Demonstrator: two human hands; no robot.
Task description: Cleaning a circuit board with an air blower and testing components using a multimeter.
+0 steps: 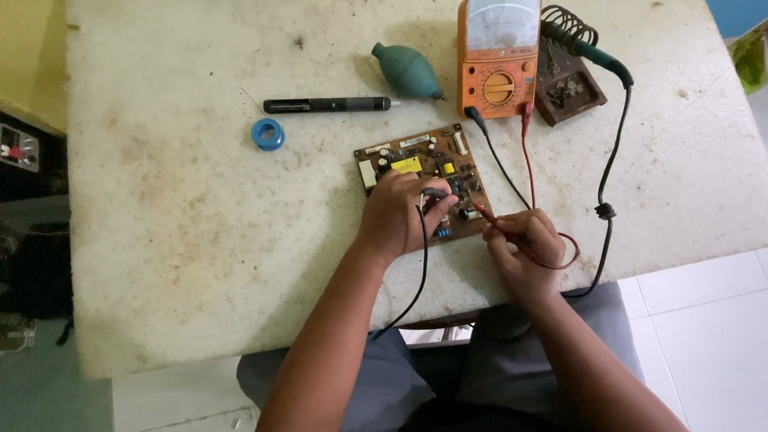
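Your knees in grey trousers (434, 369) are under the front edge of the table (173, 244), and your two forearms go up from there onto the top.

Your left hand (399, 213) is closed around the black probe (435, 192) and presses its tip down on the board (426, 183). Your right hand (524, 245) is closed on the red probe (488, 219), near the front edge, with the tip touching the lower right corner of the board. So both hands are gripping, and each one holds one probe.

The board is brown, with a yellow part and small components, and it lies flat near the middle of the table, a little toward the front edge. The black lead (422, 268) hangs over the front edge; the red lead (527, 162) goes up to the orange meter (498, 53), which stands just behind the board near the back edge.

Judging from this, you are in the measuring step: both tips are on the board and the meter is connected. The next move asks you to hold both tips steady on their points, not to let them slip to a neighbour contact, and to look up at the dial.

Further out, a soldering iron (587, 45) rests in its stand (567, 84) right of the meter. A green blower (406, 70), a black pen-shaped tool (326, 105) and a blue ring (268, 133) lie left of it.
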